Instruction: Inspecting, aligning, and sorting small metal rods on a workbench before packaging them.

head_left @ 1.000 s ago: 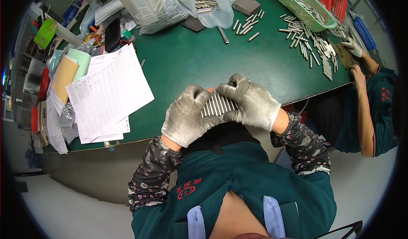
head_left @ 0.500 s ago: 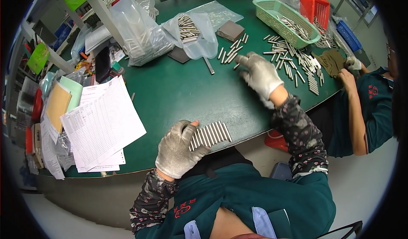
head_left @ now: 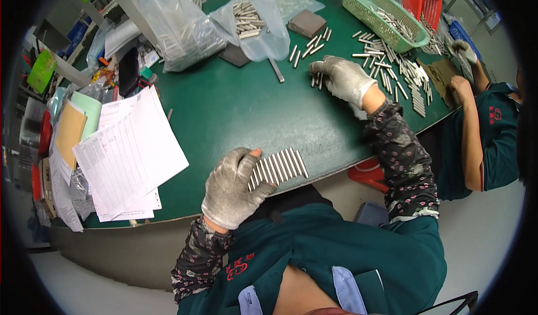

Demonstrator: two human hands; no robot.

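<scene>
On the green table point(head_left: 224, 113), a neat row of short metal pins point(head_left: 283, 166) lies side by side close to the front edge. My left hand point(head_left: 228, 189), in a grey-stained glove, closes around the row's left end, thumb at the far ends of the pins and fingers at the near ends. Farther off to the right, my gloved right hand point(head_left: 346, 80) has its fingers curled over a few metal pins point(head_left: 318, 81), whose ends show below the fingertips. Loose pins point(head_left: 308, 47) lie just beyond it, beside a grey-brown block point(head_left: 307, 23).
Right of my right hand spreads a pile of pins point(head_left: 386, 68), below a green basket point(head_left: 358, 11) of more pins. An open plastic bag point(head_left: 274, 40) and papers point(head_left: 131, 158) lie left. A co-worker's hand point(head_left: 460, 88) is near a brown cloth point(head_left: 437, 75).
My right hand has curled over a few pins and drawn them apart from the loose ones by the block. My left hand keeps its place at the row. The whole view has shifted slightly.
</scene>
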